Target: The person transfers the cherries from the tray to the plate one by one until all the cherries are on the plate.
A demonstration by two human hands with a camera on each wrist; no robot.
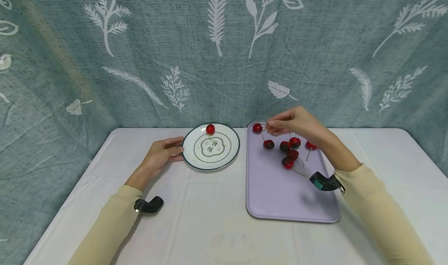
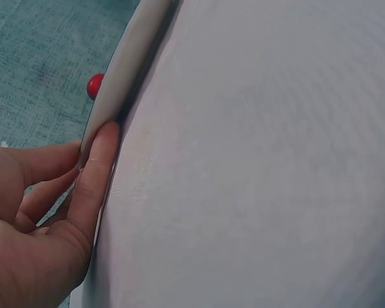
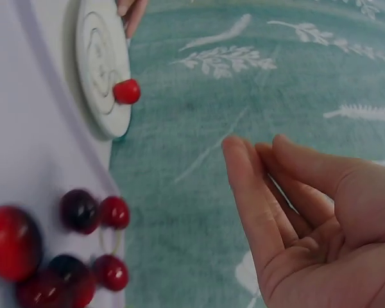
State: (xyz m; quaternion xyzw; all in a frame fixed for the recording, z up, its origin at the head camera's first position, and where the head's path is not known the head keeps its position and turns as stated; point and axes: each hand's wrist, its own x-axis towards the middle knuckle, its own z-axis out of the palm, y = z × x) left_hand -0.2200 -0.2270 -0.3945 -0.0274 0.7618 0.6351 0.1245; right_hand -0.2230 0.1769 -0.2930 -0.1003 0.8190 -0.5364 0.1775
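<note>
A white plate (image 1: 224,159) with a dark rim and printed characters stands left of the middle, bearing one red cherry (image 1: 210,129) with its stem. My left hand (image 1: 159,156) pinches the plate's left rim, one digit lying against its underside in the left wrist view. On the right, several cherries (image 1: 288,163), dark to bright red with stems, lie on a lilac tray (image 1: 280,195). My right hand (image 1: 297,122) hovers over the tray's far edge, close to a cherry (image 1: 257,128) in its far left corner. Its fingertips show nothing between them in the right wrist view.
A white cloth (image 1: 203,218) covers the table under plate and tray. Behind it hangs a green-grey curtain (image 1: 217,86) with white leaf prints. Each wrist carries a black device (image 1: 148,205). Between plate and tray runs a narrow strip of white cloth.
</note>
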